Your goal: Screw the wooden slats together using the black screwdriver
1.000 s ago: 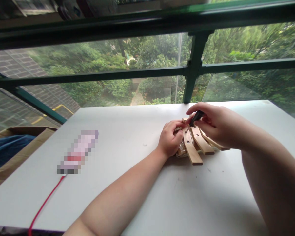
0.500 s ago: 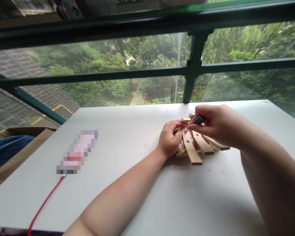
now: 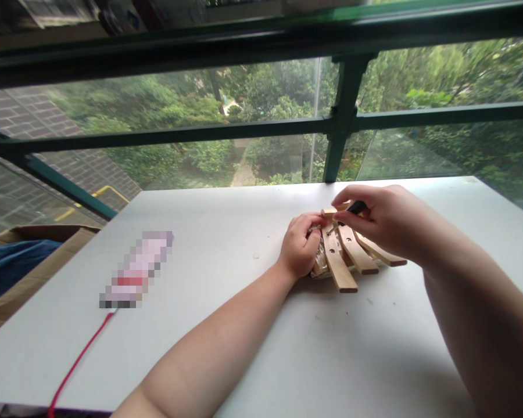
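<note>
Curved pale wooden slats (image 3: 342, 271) with dark screws in them fan out over a base partly wrapped in clear plastic (image 3: 318, 266). My left hand (image 3: 300, 244) curls around the left side of this wooden assembly, thumb and fingers pressed against it, and steadies it on the table. Above it, my right hand (image 3: 370, 217) holds a black-handled screwdriver (image 3: 356, 207) between thumb and fingers, the index finger a little raised. The tool's thin shaft slants down to a screw near the upper end of the leftmost slat. My right hand hides the far ends of the other slats.
The assembly rests on a white table (image 3: 192, 278). To the left lies a blurred-out flat object (image 3: 142, 267) with a red cable (image 3: 81, 360). A cardboard box (image 3: 65, 255) with blue cloth (image 3: 17, 267) stands beyond the left edge. Green railing (image 3: 342, 116) and glass line the back.
My right hand's fingers have loosened and spread on the screwdriver handle, the index finger lifting away from the thumb. My left hand and the wooden assembly stay almost in place.
</note>
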{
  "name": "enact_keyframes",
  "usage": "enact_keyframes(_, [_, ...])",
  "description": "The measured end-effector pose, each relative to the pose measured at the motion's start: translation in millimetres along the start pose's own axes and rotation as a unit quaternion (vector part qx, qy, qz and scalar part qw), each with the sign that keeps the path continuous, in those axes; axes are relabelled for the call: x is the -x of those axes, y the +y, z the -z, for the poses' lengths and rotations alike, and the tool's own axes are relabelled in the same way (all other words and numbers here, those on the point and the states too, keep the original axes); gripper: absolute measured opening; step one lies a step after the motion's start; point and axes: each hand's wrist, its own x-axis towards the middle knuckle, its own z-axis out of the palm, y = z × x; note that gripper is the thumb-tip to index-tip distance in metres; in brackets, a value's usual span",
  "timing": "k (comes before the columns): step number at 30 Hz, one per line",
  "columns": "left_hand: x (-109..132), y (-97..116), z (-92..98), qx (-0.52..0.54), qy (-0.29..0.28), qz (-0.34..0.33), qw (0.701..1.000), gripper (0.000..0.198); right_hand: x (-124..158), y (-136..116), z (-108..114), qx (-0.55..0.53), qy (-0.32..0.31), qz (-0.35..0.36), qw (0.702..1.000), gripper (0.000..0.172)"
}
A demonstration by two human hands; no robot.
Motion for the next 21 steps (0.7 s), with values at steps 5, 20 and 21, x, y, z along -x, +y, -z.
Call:
enact_keyframes(5, [0.0,1.5,0.7,0.0,0.001,-0.004,1.0,0.022,0.5,-3.5,-2.0,0.033,-0.016,0.006,0.999,0.02])
enact_keyframes(20, [0.7,-2.1,-0.7,0.019,0.009,-0.007,1.0,0.02,3.8,-2.3,-0.7,0.037,-0.037,-0.003,0.999,0.008])
enact_keyframes(21, [0.8,-2.3,-0.7,0.02,0.008,-0.007,1.0,0.019,3.1,-1.8,-0.5,0.043,-0.035,-0.006,0.998,0.009])
